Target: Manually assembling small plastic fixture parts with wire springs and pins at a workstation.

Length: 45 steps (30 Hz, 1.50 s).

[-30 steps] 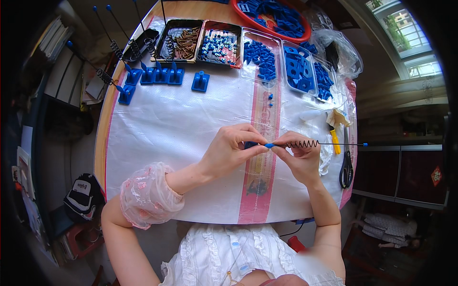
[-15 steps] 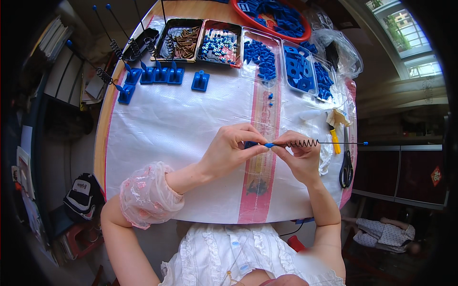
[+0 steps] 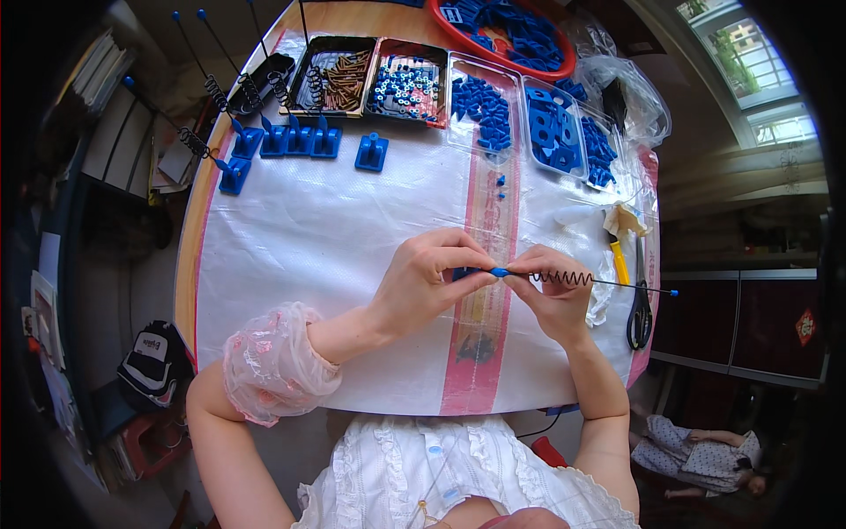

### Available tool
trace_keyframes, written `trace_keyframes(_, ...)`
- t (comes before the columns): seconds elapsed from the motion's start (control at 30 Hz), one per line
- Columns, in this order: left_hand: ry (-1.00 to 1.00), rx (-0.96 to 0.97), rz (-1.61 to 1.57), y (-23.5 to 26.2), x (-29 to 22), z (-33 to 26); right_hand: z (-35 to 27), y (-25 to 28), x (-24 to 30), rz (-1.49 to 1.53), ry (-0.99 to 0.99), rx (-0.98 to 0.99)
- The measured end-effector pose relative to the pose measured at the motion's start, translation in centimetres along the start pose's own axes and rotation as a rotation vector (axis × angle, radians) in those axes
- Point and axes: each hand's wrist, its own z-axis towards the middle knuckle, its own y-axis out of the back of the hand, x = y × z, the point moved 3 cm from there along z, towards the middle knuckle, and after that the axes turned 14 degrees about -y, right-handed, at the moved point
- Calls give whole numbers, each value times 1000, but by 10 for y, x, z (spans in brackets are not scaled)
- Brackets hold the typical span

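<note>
- Nothing has shifted since the earlier frames: both hands stay pinched on the same thin rod over the middle of the table, and the rod points the same way.
- Left hand (image 3: pixel 427 280) is closed, thumb and fingertips clamped on a small blue piece (image 3: pixel 500 272) at the near end of the spring rod (image 3: pixel 608 281).
- Right hand (image 3: pixel 553 295) is closed too, its fingers pinching the rod just right of the blue piece, almost touching the left hand's fingertips.
- From the grip the rod runs out to the right: first a dark coiled spring section (image 3: pixel 564 278), then bare wire ending in a small blue tip (image 3: pixel 673 292).
- Under the grip lies the white plastic sheet (image 3: pixel 317 238) covering the table, with a pink stripe (image 3: pixel 471 370) running toward the person.
- Right of the grip, beneath the rod's far end, lie black-handled scissors (image 3: pixel 640 309) and a yellow-handled tool (image 3: pixel 620 262).
- Far beyond the grip stand clear trays of blue plastic parts (image 3: pixel 480 106), a tray of brown screws (image 3: pixel 339 75) and a red basin (image 3: pixel 507 40) of blue pieces.
- Beyond and to the left, blue bases (image 3: pixel 300 141) stand in a row, some with finished spring rods upright in them.
</note>
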Motion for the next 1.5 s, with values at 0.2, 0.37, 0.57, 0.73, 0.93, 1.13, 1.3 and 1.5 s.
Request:
trace_keyframes(0.2, 18, 10, 0, 0, -1, 0, -1, -1, -2, 26, 1, -1)
trace_keyframes(0.37, 145, 47, -76, -1, 1, 0, -2, 0, -7, 80, -52, 14)
trace_keyframes(0.57, 284, 108, -202, -2, 5, -1, -2, 1, -11, 133, -135, 36)
trace_keyframes(0.73, 349, 185, -285, 0, 14, -1, -3, -1, -13, 178, -189, 14)
trace_keyframes(0.93, 369, 228, -310, 3, 16, 0, -4, -4, -14, 223, -247, -15)
trace_keyframes(1.13, 411, 248, -364, 4, 17, 1, -5, -6, -13, 231, -292, -39)
trace_keyframes(1.3, 426, 242, -390, 4, 15, 2, -6, -6, -18, 240, -254, -44)
trace_keyframes(1.5, 382, 198, -363, 3, 17, -1, -6, -8, -15, 250, -244, -35)
